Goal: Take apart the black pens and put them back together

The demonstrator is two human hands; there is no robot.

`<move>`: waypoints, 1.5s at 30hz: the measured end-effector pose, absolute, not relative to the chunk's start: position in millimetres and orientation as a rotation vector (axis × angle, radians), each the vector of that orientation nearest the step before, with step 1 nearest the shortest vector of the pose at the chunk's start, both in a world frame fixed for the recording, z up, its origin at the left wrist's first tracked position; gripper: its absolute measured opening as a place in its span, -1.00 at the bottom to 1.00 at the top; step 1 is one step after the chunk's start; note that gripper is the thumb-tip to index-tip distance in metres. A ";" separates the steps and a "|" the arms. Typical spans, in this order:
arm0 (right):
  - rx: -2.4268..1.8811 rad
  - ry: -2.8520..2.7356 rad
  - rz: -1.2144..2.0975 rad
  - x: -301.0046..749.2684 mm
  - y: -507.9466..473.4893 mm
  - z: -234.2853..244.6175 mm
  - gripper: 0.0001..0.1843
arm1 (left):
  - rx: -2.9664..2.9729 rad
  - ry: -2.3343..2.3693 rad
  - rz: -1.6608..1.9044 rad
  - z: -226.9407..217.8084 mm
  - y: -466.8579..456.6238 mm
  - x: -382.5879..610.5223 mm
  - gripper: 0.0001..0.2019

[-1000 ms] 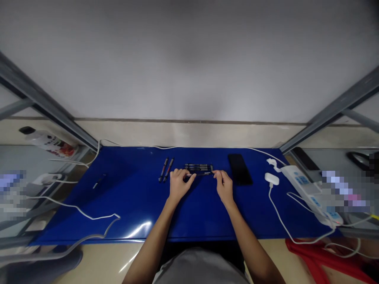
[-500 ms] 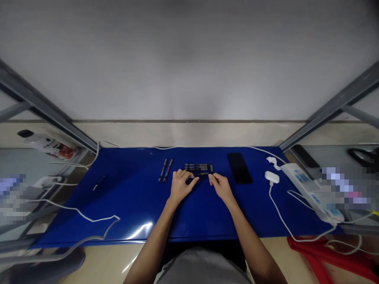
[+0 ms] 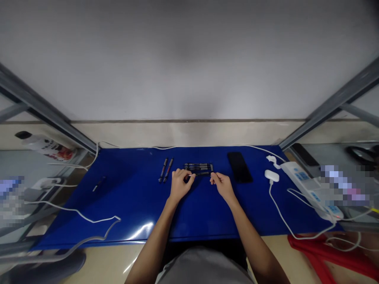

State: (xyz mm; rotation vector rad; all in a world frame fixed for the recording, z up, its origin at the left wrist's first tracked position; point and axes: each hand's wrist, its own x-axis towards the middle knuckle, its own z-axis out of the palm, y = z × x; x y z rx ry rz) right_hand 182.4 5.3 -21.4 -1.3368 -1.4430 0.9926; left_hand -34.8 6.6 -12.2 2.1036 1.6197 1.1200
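Observation:
A row of several dark pens [image 3: 199, 168] lies side by side on the blue mat [image 3: 133, 201]. My left hand [image 3: 179, 185] is curled at the row's left end, thumb and fingers pinched on the nearest pen. My right hand [image 3: 222, 185] is pinched at the row's right end, fingertips on that same pen's other end. Two more pens [image 3: 166, 169] lie apart, just left of my left hand.
A black phone [image 3: 239, 167] lies right of the pens. A white charger [image 3: 271, 176], power strip [image 3: 308, 189] and cables sit at the right. A small dark pen [image 3: 98, 183] and white cable [image 3: 89, 217] lie at the left. A bottle [image 3: 44, 145] lies beyond the mat.
My right hand drew in slightly to the left along the pen row. My left hand stays at the left end. The view shifted a little.

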 end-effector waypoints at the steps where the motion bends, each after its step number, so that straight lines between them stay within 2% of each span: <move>1: -1.337 -1.447 0.996 182.5 5.1 -20.6 -0.54 | 2.107 1.616 1.108 -11.8 6.6 -34.8 -0.75; 7: -1.337 -1.422 0.971 182.6 7.1 -19.6 -0.71 | 2.034 1.620 1.130 -11.5 8.2 -36.3 -0.77; 9: -1.341 -1.425 0.979 182.7 6.4 -19.8 -0.68 | 2.016 1.622 1.136 -12.1 8.6 -36.7 -0.77; 13: -1.362 -1.429 0.985 182.2 4.4 -19.8 -0.48 | 2.027 1.614 1.139 -12.2 8.2 -36.2 -0.78; 18: -1.348 -1.431 0.957 181.4 6.6 -19.0 -0.66 | 2.028 1.610 1.150 -10.0 8.2 -35.8 -0.79; 20: -1.348 -1.432 0.958 181.7 6.8 -18.7 -0.64 | 2.023 1.614 1.155 -9.9 8.6 -36.0 -0.79; 24: -1.369 -1.441 0.971 182.5 5.2 -18.3 -0.49 | 2.023 1.612 1.155 -11.1 8.9 -36.1 -0.79; 30: -1.345 -1.447 0.968 181.5 6.5 -17.9 -0.69 | 2.019 1.626 1.157 -10.2 8.7 -36.0 -0.80; 32: -1.343 -1.447 0.973 181.4 6.4 -18.2 -0.67 | 2.015 1.628 1.154 -9.7 9.0 -35.9 -0.79; 36: -1.345 -1.454 0.992 181.9 5.4 -18.9 -0.52 | 2.027 1.625 1.133 -10.2 9.7 -35.5 -0.78; 41: -1.322 -1.461 0.967 181.3 6.4 -17.6 -0.72 | 2.023 1.646 1.130 -11.7 9.6 -35.4 -0.78; 45: -1.340 -1.466 0.958 181.0 5.4 -16.3 -0.65 | 2.013 1.649 1.124 -12.0 10.0 -35.7 -0.78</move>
